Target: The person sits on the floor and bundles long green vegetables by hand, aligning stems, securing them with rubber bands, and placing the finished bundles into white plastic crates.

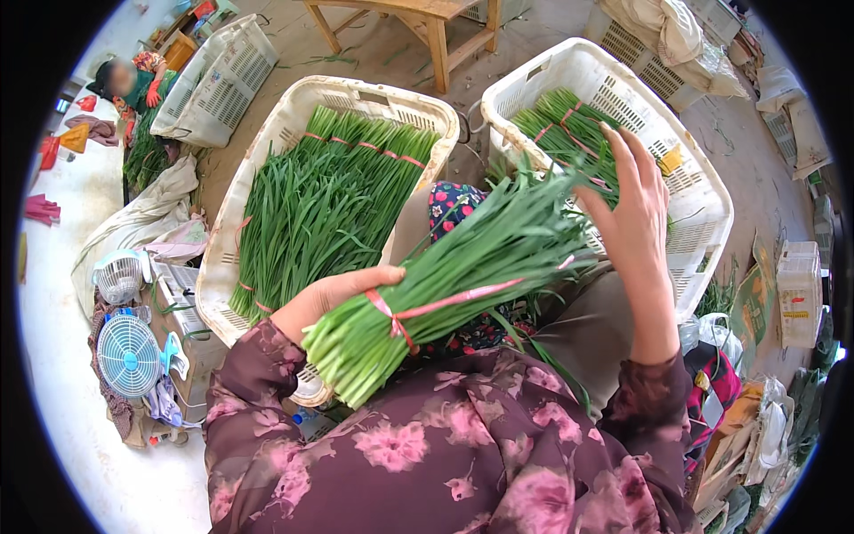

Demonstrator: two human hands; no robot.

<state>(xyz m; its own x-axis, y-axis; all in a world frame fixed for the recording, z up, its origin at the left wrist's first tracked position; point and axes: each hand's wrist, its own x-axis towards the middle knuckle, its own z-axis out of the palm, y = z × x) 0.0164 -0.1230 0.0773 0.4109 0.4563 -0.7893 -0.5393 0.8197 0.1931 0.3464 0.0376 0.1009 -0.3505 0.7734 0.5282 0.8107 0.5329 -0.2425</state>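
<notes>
A thick bundle of garlic chives (460,267) lies slantwise over my lap, its pale cut stems toward my lower left. Around the stems runs a pink tie (393,317) with a long loose tail along the leaves. My left hand (340,290) grips the bundle near this tie, thumb on top. At the leafy end, my right hand (630,193) has its fingers apart beside the blurred leaf tips. Tied bundles (333,193) fill much of the left white plastic crate (320,87). More tied bundles (567,127) lie in the right white crate (700,193).
A wooden stool (437,40) stands beyond the crates. At left are a blue fan (129,356), a smaller white fan (120,277) and another upright crate (220,80). A person in red gloves (153,93) sits past it with greens. Bags and boxes line the right side.
</notes>
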